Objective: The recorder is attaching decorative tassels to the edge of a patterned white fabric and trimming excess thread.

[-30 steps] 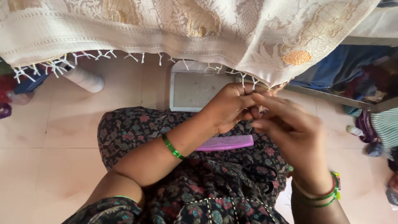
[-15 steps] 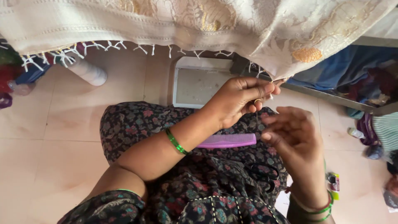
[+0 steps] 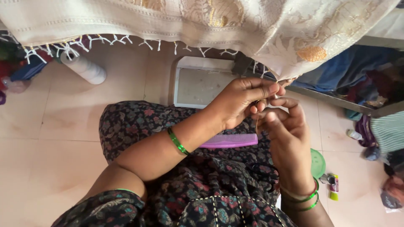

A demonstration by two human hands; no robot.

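Note:
A cream embroidered cloth (image 3: pixel 202 21) with a knotted white fringe (image 3: pixel 118 41) hangs across the top of the view. My left hand (image 3: pixel 242 101) pinches fringe threads at the cloth's lower edge near its right corner. My right hand (image 3: pixel 286 130) is just below it, fingers curled around a thin thread that runs down between both hands. A purple comb (image 3: pixel 230 140) lies on my lap, on the dark floral dress (image 3: pixel 139 122). Black scissors (image 3: pixel 263 171) rest on the lap near my right wrist.
A white tray-like box (image 3: pixel 202 84) sits on the tiled floor beyond my knees. A white thread cone (image 3: pixel 84 68) lies at the left. A green round lid (image 3: pixel 317 163) and a small tube (image 3: pixel 333 186) lie at the right, near piled clothes (image 3: pixel 378 126).
My right hand has risen back up to meet my left hand at the fringe. The view has tilted slightly, bringing the box and thread cone lower in the frame.

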